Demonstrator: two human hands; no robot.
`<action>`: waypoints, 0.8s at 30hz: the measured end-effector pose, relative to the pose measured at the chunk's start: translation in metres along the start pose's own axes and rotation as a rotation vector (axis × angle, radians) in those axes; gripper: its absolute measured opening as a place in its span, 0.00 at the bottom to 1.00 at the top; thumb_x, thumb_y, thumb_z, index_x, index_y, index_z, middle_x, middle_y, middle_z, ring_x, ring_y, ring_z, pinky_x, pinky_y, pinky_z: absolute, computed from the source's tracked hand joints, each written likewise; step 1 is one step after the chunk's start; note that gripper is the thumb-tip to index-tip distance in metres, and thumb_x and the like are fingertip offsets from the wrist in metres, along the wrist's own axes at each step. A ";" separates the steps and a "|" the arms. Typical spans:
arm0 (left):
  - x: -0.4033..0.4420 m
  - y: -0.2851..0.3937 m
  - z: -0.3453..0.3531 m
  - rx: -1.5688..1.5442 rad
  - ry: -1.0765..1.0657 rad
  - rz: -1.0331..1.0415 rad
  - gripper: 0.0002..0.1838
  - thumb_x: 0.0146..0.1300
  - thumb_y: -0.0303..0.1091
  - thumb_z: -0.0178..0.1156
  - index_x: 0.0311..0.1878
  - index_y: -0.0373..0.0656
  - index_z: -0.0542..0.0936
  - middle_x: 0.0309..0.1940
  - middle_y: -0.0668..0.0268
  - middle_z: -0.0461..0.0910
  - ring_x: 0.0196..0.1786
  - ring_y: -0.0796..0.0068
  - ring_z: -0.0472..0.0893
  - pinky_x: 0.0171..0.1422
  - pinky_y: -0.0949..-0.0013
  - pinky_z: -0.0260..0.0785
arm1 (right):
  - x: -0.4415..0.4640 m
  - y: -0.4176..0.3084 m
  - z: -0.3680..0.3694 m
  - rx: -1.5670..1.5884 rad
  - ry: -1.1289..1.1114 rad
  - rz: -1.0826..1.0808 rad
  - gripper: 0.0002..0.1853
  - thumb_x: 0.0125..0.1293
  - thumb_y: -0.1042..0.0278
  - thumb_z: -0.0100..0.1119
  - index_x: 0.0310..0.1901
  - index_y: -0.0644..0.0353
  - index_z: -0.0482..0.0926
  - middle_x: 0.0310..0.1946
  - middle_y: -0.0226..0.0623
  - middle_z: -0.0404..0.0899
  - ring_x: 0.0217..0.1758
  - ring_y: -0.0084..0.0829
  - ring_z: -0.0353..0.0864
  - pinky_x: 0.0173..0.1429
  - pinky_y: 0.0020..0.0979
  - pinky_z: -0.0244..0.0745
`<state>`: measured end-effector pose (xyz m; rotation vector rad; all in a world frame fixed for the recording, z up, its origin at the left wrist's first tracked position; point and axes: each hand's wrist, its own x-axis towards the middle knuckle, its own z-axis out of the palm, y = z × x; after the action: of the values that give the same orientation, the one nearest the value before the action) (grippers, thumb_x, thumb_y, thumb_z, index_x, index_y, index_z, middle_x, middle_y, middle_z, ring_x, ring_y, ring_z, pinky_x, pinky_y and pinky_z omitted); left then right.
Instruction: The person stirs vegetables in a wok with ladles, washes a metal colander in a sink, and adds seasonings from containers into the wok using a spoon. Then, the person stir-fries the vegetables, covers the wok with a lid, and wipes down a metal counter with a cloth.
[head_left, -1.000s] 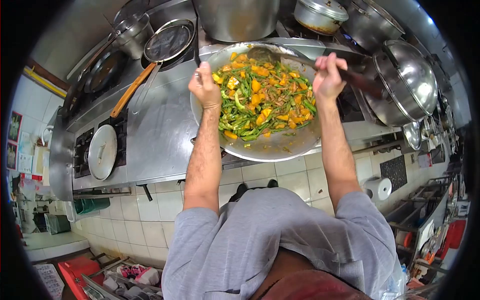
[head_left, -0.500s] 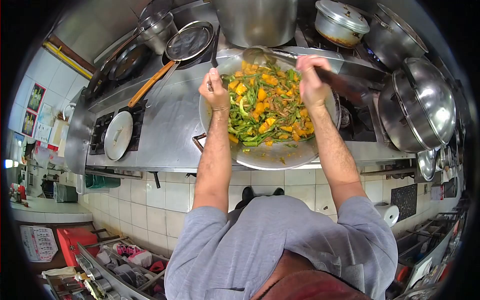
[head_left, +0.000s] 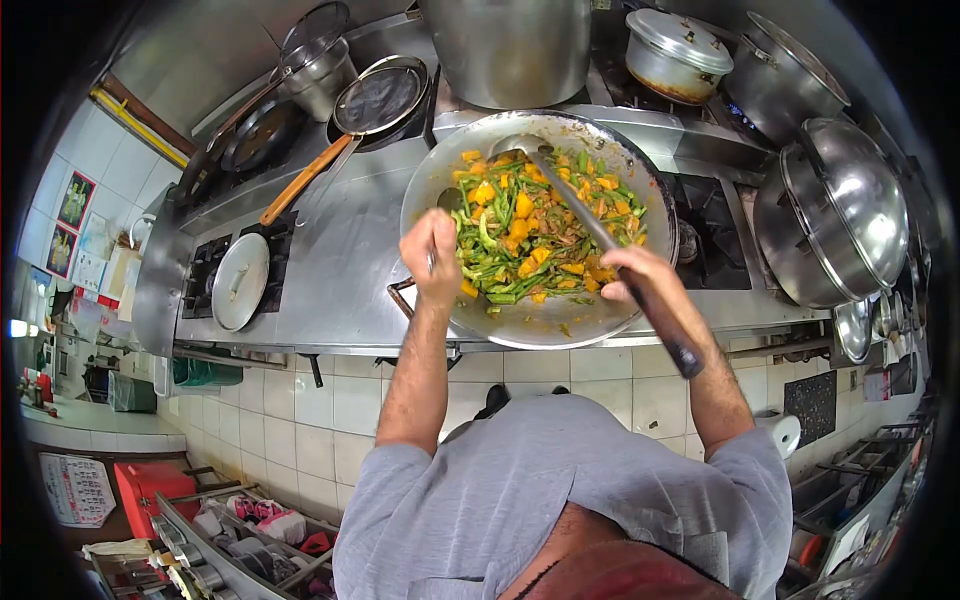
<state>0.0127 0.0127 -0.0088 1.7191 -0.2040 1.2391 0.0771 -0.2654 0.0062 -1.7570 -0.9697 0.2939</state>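
Note:
A wide metal pan (head_left: 540, 325) holds green beans (head_left: 500, 275) mixed with orange squash pieces (head_left: 523, 205). My right hand (head_left: 640, 278) is closed round the dark-handled ladle (head_left: 585, 215), whose bowl rests among the vegetables at the pan's back left and whose handle end points toward me. At the pan's left side, my left hand (head_left: 432, 255) is closed on the handle of a second spoon (head_left: 450, 200); its dark bowl shows just beyond the fist, at the pan's inner left wall.
Behind the pan stand a tall pot (head_left: 505, 55) and a lidded pot (head_left: 680, 55). Large metal bowls (head_left: 835, 215) are at the right. On the left are a wooden-handled strainer (head_left: 380, 97), a round lid (head_left: 240, 282) on a burner, and dark pans (head_left: 262, 137).
The ladle's handle has swung toward me, with my right hand now lower and nearer the pan's front right. My left hand has moved down, toward me.

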 end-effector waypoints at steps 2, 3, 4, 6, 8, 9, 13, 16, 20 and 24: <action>-0.014 0.017 -0.002 0.064 -0.055 0.023 0.17 0.64 0.31 0.47 0.19 0.36 0.62 0.16 0.69 0.62 0.20 0.79 0.60 0.24 0.74 0.52 | -0.008 0.012 0.000 0.282 -0.107 0.117 0.16 0.57 0.83 0.52 0.46 0.56 0.75 0.34 0.32 0.72 0.35 0.24 0.73 0.41 0.22 0.73; -0.022 0.024 -0.003 0.062 -0.059 0.017 0.17 0.64 0.31 0.47 0.19 0.36 0.62 0.16 0.69 0.62 0.20 0.79 0.60 0.24 0.74 0.52 | -0.009 0.016 -0.003 0.464 -0.166 0.278 0.18 0.56 0.83 0.51 0.48 0.56 0.73 0.33 0.34 0.72 0.33 0.23 0.73 0.40 0.23 0.73; -0.028 0.029 -0.004 0.099 -0.096 0.043 0.17 0.63 0.32 0.47 0.19 0.37 0.62 0.16 0.69 0.62 0.20 0.78 0.60 0.24 0.73 0.52 | -0.006 0.020 -0.007 0.645 -0.226 0.436 0.20 0.55 0.83 0.50 0.51 0.56 0.71 0.32 0.35 0.72 0.31 0.22 0.72 0.39 0.24 0.73; -0.031 0.033 -0.009 0.135 -0.133 0.072 0.17 0.63 0.32 0.47 0.19 0.37 0.62 0.16 0.68 0.63 0.20 0.77 0.61 0.25 0.73 0.52 | 0.001 0.022 -0.014 0.817 -0.244 0.618 0.23 0.54 0.82 0.52 0.54 0.55 0.67 0.33 0.37 0.72 0.33 0.24 0.74 0.40 0.25 0.73; -0.034 0.035 -0.015 0.001 0.045 0.055 0.17 0.62 0.32 0.48 0.19 0.39 0.62 0.16 0.67 0.63 0.20 0.75 0.61 0.25 0.72 0.53 | 0.002 0.018 -0.011 0.982 -0.268 0.808 0.27 0.53 0.80 0.53 0.57 0.55 0.63 0.35 0.40 0.72 0.35 0.25 0.75 0.41 0.27 0.73; -0.031 0.034 -0.018 -0.096 0.106 0.089 0.17 0.63 0.33 0.48 0.18 0.41 0.61 0.14 0.67 0.60 0.19 0.76 0.58 0.25 0.71 0.50 | -0.001 0.014 -0.006 0.408 -0.201 0.683 0.30 0.52 0.78 0.55 0.58 0.55 0.60 0.37 0.42 0.72 0.38 0.30 0.76 0.44 0.29 0.72; -0.023 0.043 -0.036 -0.240 0.258 0.042 0.20 0.63 0.34 0.47 0.16 0.42 0.57 0.13 0.71 0.53 0.18 0.79 0.52 0.25 0.71 0.45 | -0.006 0.014 -0.007 -0.290 -0.096 0.374 0.36 0.50 0.75 0.56 0.62 0.55 0.53 0.48 0.52 0.70 0.46 0.41 0.75 0.51 0.32 0.68; -0.021 0.036 -0.042 -0.179 0.295 -0.001 0.20 0.64 0.33 0.47 0.16 0.43 0.56 0.13 0.71 0.53 0.18 0.79 0.51 0.26 0.71 0.46 | 0.013 0.014 -0.005 -0.368 -0.059 0.192 0.39 0.51 0.76 0.56 0.66 0.54 0.50 0.51 0.54 0.69 0.45 0.42 0.76 0.50 0.34 0.68; -0.011 0.027 -0.037 -0.199 0.355 0.003 0.20 0.64 0.33 0.47 0.16 0.43 0.56 0.13 0.71 0.52 0.19 0.80 0.51 0.26 0.72 0.46 | 0.035 0.022 0.015 -0.360 -0.172 0.354 0.40 0.51 0.77 0.54 0.66 0.54 0.49 0.46 0.56 0.72 0.45 0.45 0.76 0.50 0.37 0.69; -0.004 0.016 -0.044 -0.247 0.461 -0.003 0.21 0.65 0.36 0.45 0.17 0.45 0.54 0.13 0.73 0.49 0.19 0.81 0.50 0.26 0.72 0.45 | 0.010 0.004 0.004 -0.482 -0.351 0.322 0.39 0.52 0.78 0.55 0.66 0.55 0.50 0.57 0.47 0.67 0.54 0.35 0.71 0.56 0.29 0.66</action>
<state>-0.0270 0.0364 -0.0015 1.1879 -0.0743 1.5036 0.0831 -0.2559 0.0033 -2.3635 -1.0617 0.6314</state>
